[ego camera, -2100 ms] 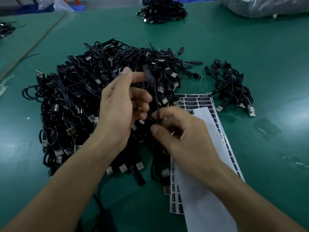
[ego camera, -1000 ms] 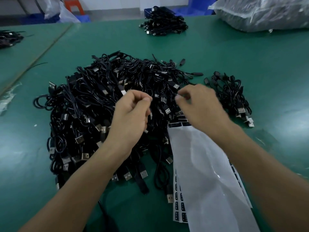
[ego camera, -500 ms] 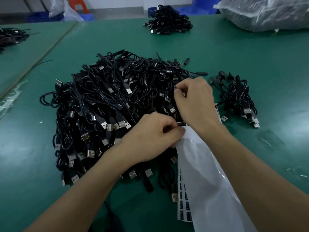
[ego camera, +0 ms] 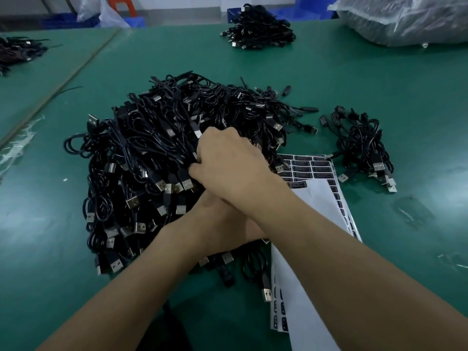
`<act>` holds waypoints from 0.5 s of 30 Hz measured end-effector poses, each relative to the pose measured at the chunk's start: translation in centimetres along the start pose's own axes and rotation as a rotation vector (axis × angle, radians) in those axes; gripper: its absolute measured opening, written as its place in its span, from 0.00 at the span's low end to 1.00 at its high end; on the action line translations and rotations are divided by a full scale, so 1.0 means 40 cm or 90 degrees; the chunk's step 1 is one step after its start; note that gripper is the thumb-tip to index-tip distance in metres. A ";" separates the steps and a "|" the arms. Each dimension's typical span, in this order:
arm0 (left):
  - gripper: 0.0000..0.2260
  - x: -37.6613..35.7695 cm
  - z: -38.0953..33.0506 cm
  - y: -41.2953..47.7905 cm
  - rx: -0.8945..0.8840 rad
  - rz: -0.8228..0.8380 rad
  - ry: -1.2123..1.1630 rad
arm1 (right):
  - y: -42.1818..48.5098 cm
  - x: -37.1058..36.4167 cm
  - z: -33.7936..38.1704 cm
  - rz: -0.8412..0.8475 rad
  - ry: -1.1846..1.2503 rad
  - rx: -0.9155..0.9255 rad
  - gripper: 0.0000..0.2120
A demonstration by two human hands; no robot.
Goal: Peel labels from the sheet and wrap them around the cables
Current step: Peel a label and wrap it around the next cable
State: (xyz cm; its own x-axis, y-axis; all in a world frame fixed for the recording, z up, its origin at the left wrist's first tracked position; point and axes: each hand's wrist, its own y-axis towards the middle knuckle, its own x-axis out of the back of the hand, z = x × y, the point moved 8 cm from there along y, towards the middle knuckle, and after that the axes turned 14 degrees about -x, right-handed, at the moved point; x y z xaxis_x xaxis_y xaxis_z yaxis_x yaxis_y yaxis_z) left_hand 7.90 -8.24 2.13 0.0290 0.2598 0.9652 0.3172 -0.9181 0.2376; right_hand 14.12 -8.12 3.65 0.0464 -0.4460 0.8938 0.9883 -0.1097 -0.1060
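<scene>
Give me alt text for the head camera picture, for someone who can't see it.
A person's right hand reaches across the left hand into a big pile of black USB cables on a green table. A label sheet lies right of the pile, with a smaller cable bundle beyond.

A green surface (ego camera: pixel 354 79) is seen from above, covered in the middle by a large pile of black cables (ego camera: pixel 152 153) with silver plugs. The right hand (ego camera: pixel 228 165) is crossed over the left hand (ego camera: pixel 220 224), and its fingers are curled into the pile, though a grip cannot be confirmed. The left hand is mostly hidden beneath the right forearm. A sheet of black labels (ego camera: pixel 309 165) is laid just right of the pile, partly covered by white paper (ego camera: pixel 321 206). A smaller bundle of cables (ego camera: pixel 362 148) is placed further right. A second pile (ego camera: pixel 258 34) and a clear plastic bag (ego camera: pixel 405 19) are seen at the far edge.
</scene>
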 end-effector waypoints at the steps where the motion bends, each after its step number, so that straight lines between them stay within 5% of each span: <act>1: 0.24 -0.005 -0.001 -0.002 -0.002 -0.007 -0.020 | -0.001 0.004 -0.003 -0.007 0.022 0.005 0.14; 3: 0.27 -0.029 0.019 -0.010 0.061 0.022 -0.112 | -0.006 0.026 -0.018 -0.034 0.098 0.016 0.12; 5: 0.11 -0.055 0.043 -0.021 0.134 0.038 -0.192 | -0.017 0.071 -0.045 -0.085 0.208 0.017 0.12; 8: 0.10 -0.049 0.056 -0.022 0.192 -0.016 -0.264 | -0.031 0.131 -0.121 -0.130 0.391 -0.031 0.13; 12: 0.03 -0.032 0.068 -0.024 0.213 -0.092 -0.329 | -0.058 0.128 -0.214 -0.003 0.628 -0.094 0.13; 15: 0.08 -0.015 0.097 -0.033 0.303 -0.240 -0.493 | -0.100 0.091 -0.238 0.154 0.632 -0.076 0.14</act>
State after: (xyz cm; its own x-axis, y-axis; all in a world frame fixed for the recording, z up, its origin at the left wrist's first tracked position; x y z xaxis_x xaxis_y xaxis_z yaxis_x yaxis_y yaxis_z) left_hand 11.14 -6.02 0.81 0.4065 0.7912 0.4568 0.7773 -0.5623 0.2822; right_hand 8.94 -17.75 3.18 0.0477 -0.9952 0.0849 0.9453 0.0175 -0.3257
